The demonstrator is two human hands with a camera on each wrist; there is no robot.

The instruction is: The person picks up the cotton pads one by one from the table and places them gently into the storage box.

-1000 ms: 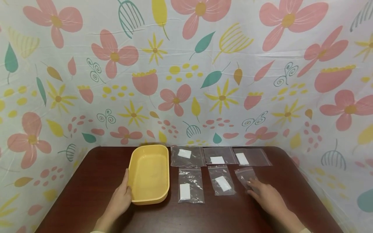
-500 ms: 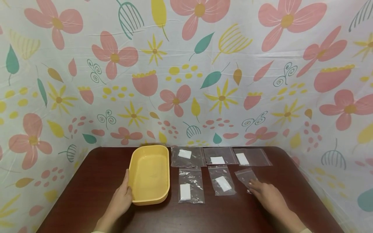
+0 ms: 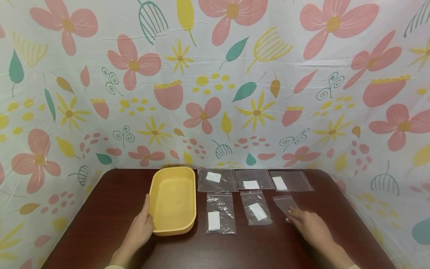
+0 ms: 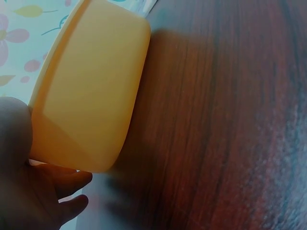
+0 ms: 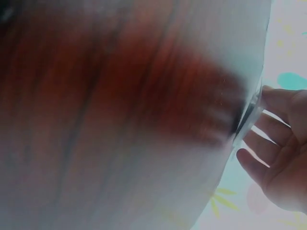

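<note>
Bags (image 3: 253, 200): five laid out beyond or left of the right fingers (image 3: 296, 214), a sixth at their tips, apparently unfinished, grip unclear; left fingers (image 4: 73, 207) grasp tray (image 3: 173, 204).

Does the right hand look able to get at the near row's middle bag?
Likely yes: the right hand touches the neighbouring bag, and only bare table seems to lie between that hand and the middle bag.

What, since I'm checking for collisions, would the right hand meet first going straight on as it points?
The right hand would first meet the small clear bag at its fingertips, though depth there is unclear.
</note>
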